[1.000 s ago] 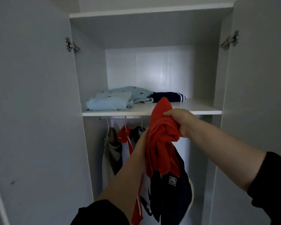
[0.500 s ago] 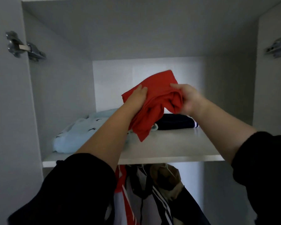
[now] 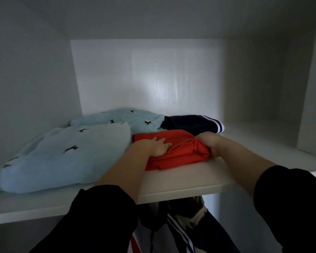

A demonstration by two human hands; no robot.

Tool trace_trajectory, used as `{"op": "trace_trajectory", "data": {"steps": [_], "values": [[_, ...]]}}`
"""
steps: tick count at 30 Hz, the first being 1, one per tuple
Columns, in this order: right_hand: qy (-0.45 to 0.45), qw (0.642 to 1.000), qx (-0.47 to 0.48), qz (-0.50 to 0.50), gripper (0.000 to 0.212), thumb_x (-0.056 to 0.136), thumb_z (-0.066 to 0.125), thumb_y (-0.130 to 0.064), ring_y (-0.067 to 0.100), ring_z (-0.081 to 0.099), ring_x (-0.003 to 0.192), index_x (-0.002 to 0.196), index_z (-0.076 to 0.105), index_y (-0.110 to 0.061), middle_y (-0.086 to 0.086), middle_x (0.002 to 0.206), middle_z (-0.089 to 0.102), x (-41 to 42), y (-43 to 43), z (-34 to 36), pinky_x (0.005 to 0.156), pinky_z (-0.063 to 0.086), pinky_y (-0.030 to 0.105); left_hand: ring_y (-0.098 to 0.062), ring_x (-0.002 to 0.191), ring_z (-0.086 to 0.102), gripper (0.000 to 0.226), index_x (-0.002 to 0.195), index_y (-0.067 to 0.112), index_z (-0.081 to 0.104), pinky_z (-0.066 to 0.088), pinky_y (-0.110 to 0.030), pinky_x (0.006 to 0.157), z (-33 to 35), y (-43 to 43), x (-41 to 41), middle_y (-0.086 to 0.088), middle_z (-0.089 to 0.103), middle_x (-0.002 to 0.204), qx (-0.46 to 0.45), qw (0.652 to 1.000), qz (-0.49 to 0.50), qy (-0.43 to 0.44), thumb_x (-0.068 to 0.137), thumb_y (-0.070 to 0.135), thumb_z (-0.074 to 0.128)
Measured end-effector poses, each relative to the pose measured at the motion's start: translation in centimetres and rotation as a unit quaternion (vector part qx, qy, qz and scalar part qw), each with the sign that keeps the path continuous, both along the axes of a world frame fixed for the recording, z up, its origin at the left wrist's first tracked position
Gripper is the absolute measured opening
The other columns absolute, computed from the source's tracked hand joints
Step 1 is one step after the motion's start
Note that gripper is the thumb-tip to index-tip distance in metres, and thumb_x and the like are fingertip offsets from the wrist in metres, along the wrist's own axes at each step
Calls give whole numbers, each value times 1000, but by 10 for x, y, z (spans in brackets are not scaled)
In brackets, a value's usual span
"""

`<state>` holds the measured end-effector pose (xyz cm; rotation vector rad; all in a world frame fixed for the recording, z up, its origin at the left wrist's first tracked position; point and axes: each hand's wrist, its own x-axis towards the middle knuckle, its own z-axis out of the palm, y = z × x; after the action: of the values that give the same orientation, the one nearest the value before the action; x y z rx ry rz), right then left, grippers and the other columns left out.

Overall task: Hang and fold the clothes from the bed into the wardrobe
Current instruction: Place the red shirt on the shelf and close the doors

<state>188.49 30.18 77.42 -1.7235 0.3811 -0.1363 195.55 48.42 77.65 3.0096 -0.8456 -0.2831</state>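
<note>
A folded red garment (image 3: 182, 150) lies on the white wardrobe shelf (image 3: 181, 183), in front of a folded navy garment (image 3: 192, 123) with white stripes. My left hand (image 3: 157, 147) rests flat on the red garment's top left, fingers spread. My right hand (image 3: 208, 143) grips its right edge, fingers tucked around the fold. Left of it lies a pale blue folded garment (image 3: 66, 156) with small dark bird marks, and a second pale blue one (image 3: 128, 117) sits behind.
The shelf's right part (image 3: 263, 148) is bare up to the side wall. Below the shelf hang several clothes (image 3: 186, 225), among them a dark striped one. The wardrobe's back panel (image 3: 153, 75) and left wall (image 3: 29, 79) close in the compartment.
The red garment came up from below shelf height and now lies on the shelf. Both hands lowered with it, and the view moved closer to the shelf.
</note>
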Motion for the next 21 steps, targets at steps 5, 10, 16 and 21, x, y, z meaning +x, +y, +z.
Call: {"op": "trace_trajectory", "data": {"steps": [5, 10, 16, 21], "values": [[-182, 955, -187, -141, 16, 92, 50, -16, 18, 50, 87, 104, 59, -12, 5, 93, 55, 15, 4, -1, 87, 40, 29, -24, 147, -8, 57, 153, 27, 0, -1, -49, 119, -3, -3, 1, -4, -10, 160, -17, 1000, 9, 5, 102, 49, 11], [-90, 909, -402, 60, 37, 101, 40, -32, 21, 51, 122, 124, 61, -12, 4, 128, 60, -5, 15, -11, 89, 30, 16, -28, 147, 4, 62, 153, 26, 0, 4, -47, 119, -4, -1, -1, -9, -7, 160, -32, 999, 22, -7, 100, 54, 16], [-114, 886, -446, -55, 37, 100, 43, -29, 24, 50, 123, 129, 57, -10, 8, 134, 56, -77, -5, -7, 94, 33, 23, -26, 141, 27, 53, 147, 16, 33, 23, -45, 115, 9, -18, -43, -9, 28, 155, -90, 982, -96, -134, 102, 43, 25], [-107, 795, -558, -213, 35, 92, 52, -16, 31, 44, 125, 125, 58, -6, 13, 131, 56, -206, -48, -14, 103, 33, 32, -24, 141, 24, 48, 143, 14, 40, 22, -39, 114, 1, -90, -150, -8, 33, 152, -184, 926, -275, -181, 100, 37, 40]]}}
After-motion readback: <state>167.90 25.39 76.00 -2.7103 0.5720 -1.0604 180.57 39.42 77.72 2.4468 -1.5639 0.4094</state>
